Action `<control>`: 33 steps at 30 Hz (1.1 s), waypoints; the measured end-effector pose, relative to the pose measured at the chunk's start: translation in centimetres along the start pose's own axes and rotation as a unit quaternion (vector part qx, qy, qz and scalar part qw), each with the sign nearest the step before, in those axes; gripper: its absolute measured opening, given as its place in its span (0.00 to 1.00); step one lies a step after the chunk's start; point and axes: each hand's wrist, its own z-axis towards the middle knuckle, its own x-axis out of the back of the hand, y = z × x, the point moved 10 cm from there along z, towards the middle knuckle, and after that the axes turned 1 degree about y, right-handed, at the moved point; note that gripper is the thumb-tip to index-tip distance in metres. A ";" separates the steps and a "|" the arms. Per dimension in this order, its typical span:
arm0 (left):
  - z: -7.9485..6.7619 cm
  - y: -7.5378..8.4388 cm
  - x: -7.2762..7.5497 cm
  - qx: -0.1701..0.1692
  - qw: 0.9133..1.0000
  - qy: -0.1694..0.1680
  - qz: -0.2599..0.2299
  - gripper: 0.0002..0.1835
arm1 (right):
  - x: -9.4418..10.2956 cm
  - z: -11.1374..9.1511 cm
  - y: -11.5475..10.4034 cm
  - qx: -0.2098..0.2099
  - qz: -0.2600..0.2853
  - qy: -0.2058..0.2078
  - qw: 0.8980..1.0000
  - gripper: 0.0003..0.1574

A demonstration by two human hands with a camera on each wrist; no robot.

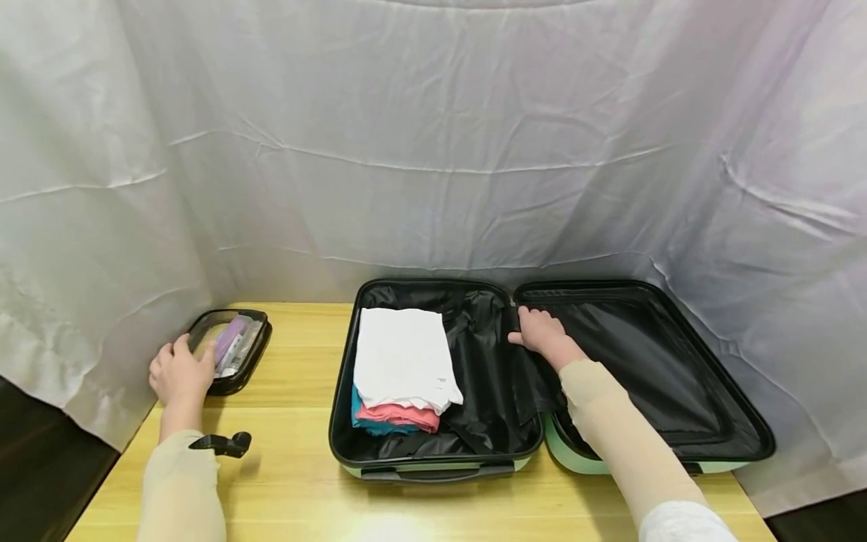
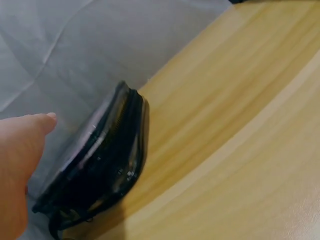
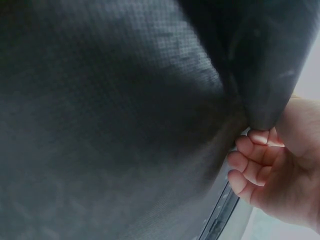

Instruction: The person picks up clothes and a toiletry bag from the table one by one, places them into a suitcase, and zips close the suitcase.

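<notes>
An open suitcase with a black lining and light green shell lies on the table. Its left half (image 1: 494, 376) holds a folded white garment (image 1: 403, 354) on top of a coral one (image 1: 400, 415) and a blue one (image 1: 372, 426). My right hand (image 1: 542, 336) is at the middle hinge, its curled fingers pinching the edge of the black lining fabric (image 3: 125, 130). At the far left, my left hand (image 1: 181, 374) reaches over the near left side of a black-edged clear pouch (image 1: 254, 354); its thumb (image 2: 30, 127) is extended, apart from the pouch. A purple item (image 1: 232, 333) and a white tube show inside.
The suitcase's right half (image 1: 650, 361) lies flat beside the left one. A grey-white curtain (image 1: 420, 150) hangs close behind and at both sides. Wooden tabletop (image 1: 298, 421) shows between the pouch and suitcase. A black wrist mount (image 1: 223, 444) sticks out from the left sleeve.
</notes>
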 end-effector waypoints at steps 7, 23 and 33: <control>0.6 -1.1 -1.3 0.018 1.000 -0.022 0.010 0.40 | -0.1 0.0 -0.1 0.002 0.007 0.001 1.000 0.41; 0.5 -1.2 -2.9 0.036 0.996 -0.084 0.017 0.45 | 0.2 -0.1 0.1 0.004 0.005 0.003 1.000 0.42; 0.2 -1.2 -3.3 0.027 0.993 -0.110 0.019 0.53 | 0.0 -0.1 0.6 -0.001 0.004 -0.001 1.000 0.42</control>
